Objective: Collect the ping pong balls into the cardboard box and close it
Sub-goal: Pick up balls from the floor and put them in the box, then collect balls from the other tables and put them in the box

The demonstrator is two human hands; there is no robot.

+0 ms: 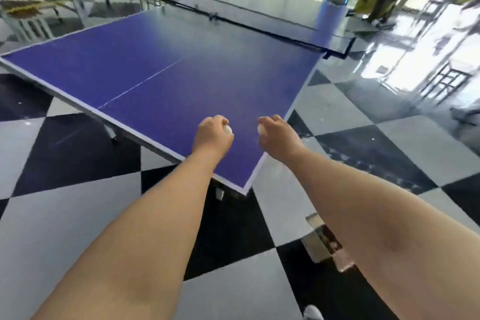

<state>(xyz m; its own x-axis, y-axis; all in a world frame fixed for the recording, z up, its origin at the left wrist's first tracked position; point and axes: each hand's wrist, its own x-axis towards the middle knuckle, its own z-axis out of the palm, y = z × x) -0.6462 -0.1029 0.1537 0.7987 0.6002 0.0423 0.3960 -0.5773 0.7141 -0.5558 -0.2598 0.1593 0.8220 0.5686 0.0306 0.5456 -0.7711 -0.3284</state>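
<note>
Head view: one ping pong ball [228, 129] is pinched in the left hand [212, 135], another ball [261, 130] in the right hand [275, 138], above a blue table [155, 60]; either could be dropped and roll off, as no box is seen

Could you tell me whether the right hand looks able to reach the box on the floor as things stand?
Probably not yet: the right hand holds a ball over the table, the box far below.

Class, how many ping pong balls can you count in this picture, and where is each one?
2. One ball is in the left hand, the other ball in the right hand, both above the blue table. More may be hidden inside the fists.
</note>
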